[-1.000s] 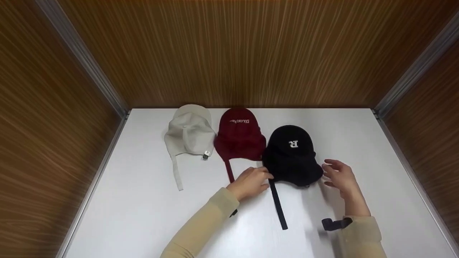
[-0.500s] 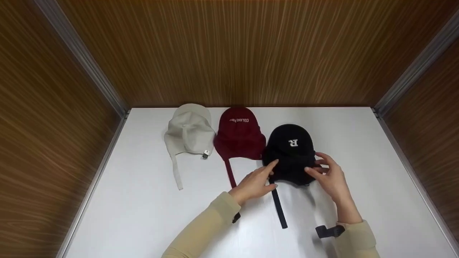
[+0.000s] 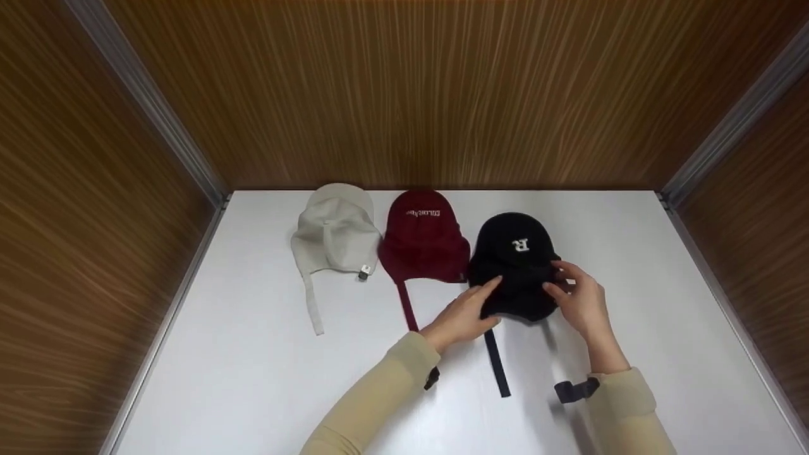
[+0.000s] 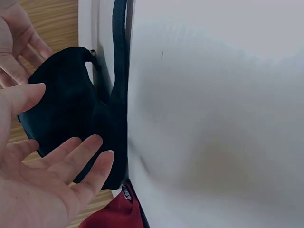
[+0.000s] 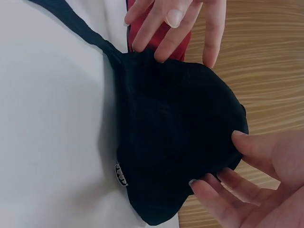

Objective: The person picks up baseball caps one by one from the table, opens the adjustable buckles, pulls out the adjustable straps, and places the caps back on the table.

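Observation:
A black baseball cap (image 3: 515,253) with a white letter R and a trailing strap lies at the right end of a row of caps, crown facing up. My left hand (image 3: 464,319) touches its left side with fairly straight, spread fingers, the index finger on top of the cloth. On the opposite side, my right hand (image 3: 583,300) pinches the cap's edge between thumb and fingers. The right wrist view shows the black cap (image 5: 175,128) between both hands, with its small metal buckle visible. A dark red cap (image 3: 425,240) with white lettering sits just left of it.
Further left lies a beige cap (image 3: 335,234), its strap pointing toward me. All the caps rest on a white tabletop (image 3: 253,392). Brown wood-grain panels (image 3: 430,95) rise at the back and both sides, joined by grey metal corner posts.
My right hand has come in from the right and taken hold of the black cap. The cap has shifted slightly forward and right. My left hand has moved right onto its side.

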The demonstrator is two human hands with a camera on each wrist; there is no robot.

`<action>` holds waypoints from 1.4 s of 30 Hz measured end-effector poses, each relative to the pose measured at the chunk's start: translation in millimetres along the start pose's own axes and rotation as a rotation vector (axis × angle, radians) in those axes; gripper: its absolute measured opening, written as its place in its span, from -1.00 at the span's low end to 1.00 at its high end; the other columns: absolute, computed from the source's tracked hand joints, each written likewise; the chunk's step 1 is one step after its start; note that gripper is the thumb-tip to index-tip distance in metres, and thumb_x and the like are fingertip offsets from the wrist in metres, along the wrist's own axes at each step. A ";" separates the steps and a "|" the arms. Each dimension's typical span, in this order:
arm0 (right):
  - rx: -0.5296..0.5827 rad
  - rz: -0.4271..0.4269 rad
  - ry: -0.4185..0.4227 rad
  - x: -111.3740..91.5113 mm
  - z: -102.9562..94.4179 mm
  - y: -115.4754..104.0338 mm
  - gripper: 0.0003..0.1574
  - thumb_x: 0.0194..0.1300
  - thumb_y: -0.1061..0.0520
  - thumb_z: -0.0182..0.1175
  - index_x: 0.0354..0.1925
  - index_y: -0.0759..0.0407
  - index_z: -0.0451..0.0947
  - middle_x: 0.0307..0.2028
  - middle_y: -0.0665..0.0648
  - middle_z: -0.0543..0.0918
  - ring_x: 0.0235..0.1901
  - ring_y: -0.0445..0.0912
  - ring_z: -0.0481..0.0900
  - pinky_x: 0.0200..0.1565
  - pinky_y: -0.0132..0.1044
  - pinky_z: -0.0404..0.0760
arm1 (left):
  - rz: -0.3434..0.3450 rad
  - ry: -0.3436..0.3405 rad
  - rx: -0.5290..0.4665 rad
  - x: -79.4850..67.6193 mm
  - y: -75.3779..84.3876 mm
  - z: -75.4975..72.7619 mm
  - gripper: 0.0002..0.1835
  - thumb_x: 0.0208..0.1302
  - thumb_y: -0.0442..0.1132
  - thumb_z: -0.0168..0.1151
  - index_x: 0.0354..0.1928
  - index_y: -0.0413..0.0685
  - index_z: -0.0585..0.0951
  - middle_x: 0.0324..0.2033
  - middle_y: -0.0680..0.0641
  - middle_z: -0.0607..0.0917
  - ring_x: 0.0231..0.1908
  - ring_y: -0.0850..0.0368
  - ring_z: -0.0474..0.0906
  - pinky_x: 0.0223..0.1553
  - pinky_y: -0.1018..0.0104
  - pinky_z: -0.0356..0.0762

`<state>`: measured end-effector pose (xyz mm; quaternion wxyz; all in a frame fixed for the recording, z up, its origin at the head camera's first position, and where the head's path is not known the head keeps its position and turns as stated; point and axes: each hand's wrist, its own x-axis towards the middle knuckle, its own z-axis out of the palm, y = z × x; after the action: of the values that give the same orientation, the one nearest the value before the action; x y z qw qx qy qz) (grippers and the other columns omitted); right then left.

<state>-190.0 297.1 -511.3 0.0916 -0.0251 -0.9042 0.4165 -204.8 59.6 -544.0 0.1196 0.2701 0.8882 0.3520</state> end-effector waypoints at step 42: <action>-0.183 0.102 -0.010 65.4 1.4 -0.3 -0.43 0.34 0.23 0.19 0.29 0.28 0.39 -0.03 0.38 0.59 -0.05 0.24 0.56 -0.09 0.11 0.48 | -0.029 -0.111 0.186 44.0 -2.2 7.7 -0.23 0.41 0.09 0.14 0.54 0.30 0.05 0.46 -0.17 0.17 0.44 -0.08 0.07 0.38 0.17 0.08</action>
<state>-254.5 303.8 -502.5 0.0633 -0.0772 -0.9364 0.3365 -238.9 87.4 -552.1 0.1482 0.2863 0.9128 0.2508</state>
